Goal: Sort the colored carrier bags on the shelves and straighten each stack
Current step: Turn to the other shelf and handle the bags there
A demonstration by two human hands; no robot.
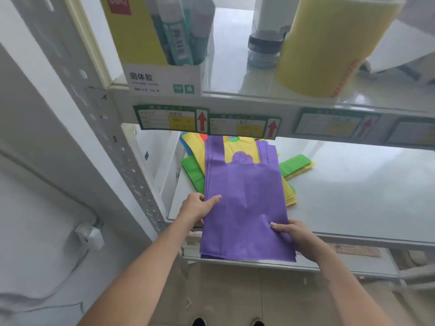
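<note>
In the head view, a stack of purple bags [244, 203] is held at the near edge of the middle shelf [353, 198], with its handles pointing to the far side and its near end hanging out past the shelf's front lip. The left hand [196, 207] grips the stack's left edge, the thumb laid on top and the fingers tucked beneath. The right hand [293, 235] pinches the near right corner, thumb on top and fingers under the fabric.

Under the purple stack, yellow bags [290, 196] stick out on the right and at the far end, and green bags [194, 172] stick out on the left. A further green and yellow bundle [296, 165] lies just right of the handles, skewed to the stack. Blue and orange edges are seen at the far left, beneath the label strips [204, 122] on the upper shelf's front edge.

To the right of the pile the middle shelf is bare. The left side is bounded closely by the perforated metal upright [122, 151].

On the upper shelf, an open white box [164, 80] at the left holds glue sticks [179, 36] standing upright. A yellow roll [329, 43] stands at the right, and a dark-capped bottle [264, 50] stands between them, farther back.
</note>
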